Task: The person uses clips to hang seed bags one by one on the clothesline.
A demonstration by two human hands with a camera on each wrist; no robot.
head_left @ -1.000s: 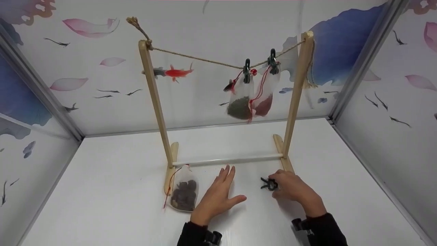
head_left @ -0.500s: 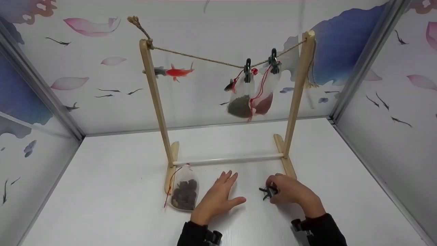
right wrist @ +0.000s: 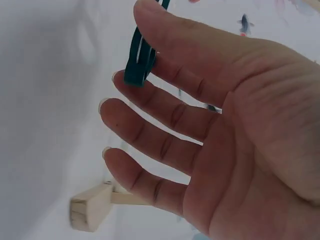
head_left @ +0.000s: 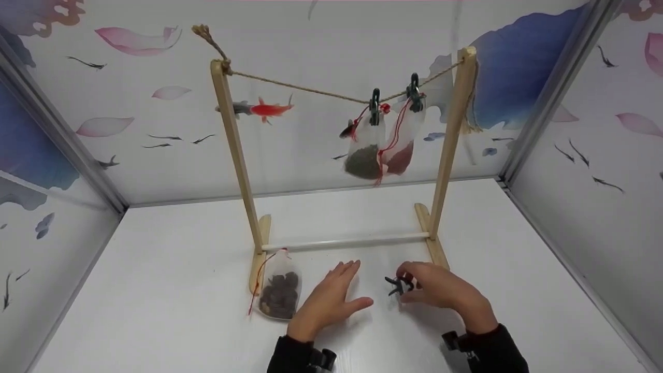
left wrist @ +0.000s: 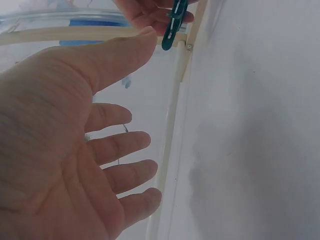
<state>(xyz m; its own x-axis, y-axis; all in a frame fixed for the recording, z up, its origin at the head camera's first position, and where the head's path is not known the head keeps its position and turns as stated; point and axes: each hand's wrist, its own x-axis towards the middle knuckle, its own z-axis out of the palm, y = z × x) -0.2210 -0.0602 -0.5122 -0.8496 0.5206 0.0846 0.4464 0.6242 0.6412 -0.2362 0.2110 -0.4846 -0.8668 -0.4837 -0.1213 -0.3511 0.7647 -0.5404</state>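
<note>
The right hand (head_left: 440, 290) pinches a small dark green clip (head_left: 398, 285) between thumb and forefinger, the other fingers loosely spread; the clip is lifted just above the white worktop (head_left: 155, 290). In the right wrist view the clip (right wrist: 142, 55) sits at the fingertips, its free end pointing away from the palm. The left hand (head_left: 326, 303) lies flat on the worktop, fingers straight and slightly spread, holding nothing. Just to its left lies a clear pouch (head_left: 279, 295) of dark lumps with a red drawstring, its top touching the left foot of a wooden drying rack (head_left: 235, 150). The hands are near each other in front of the rack's low crossbar (head_left: 344, 242). A rope (head_left: 311, 92) sags between the rack's two posts; near its right end two more clips hold a pouch of dark green filling (head_left: 364, 150) and a pouch of reddish filling (head_left: 403, 142), hanging side by side and touching.
</note>
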